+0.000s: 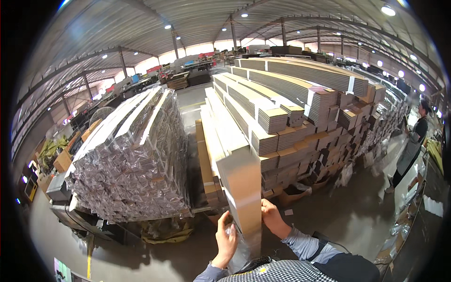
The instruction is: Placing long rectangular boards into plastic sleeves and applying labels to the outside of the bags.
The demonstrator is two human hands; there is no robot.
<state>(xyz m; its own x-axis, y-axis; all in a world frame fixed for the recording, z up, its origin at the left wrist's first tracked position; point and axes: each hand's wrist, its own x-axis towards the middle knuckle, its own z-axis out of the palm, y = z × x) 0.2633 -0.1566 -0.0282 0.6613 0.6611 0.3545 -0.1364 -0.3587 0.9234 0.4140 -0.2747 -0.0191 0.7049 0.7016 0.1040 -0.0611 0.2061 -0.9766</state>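
Right in front of me a long tan cardboard piece [244, 188] hangs folded down from the front of a stack, with a pale band across it. My right hand [274, 218] grips its right edge, fingers curled at the side. At its left edge is my left hand [226, 240], with fingers bent and closed. Crumpled clear plastic film [240, 251] lies against that palm and runs down toward my apron. The fingertips of both hands are partly hidden, and the lower end of the cardboard fades behind the film.
To the left stands a pallet of plastic-wrapped long bundles [131, 174]. Tall stacks of strapped cardboard strips [300, 136] rise at the right. A person [413, 141] stands at the far right, beside a bench edge strewn with plastic scraps [399, 230].
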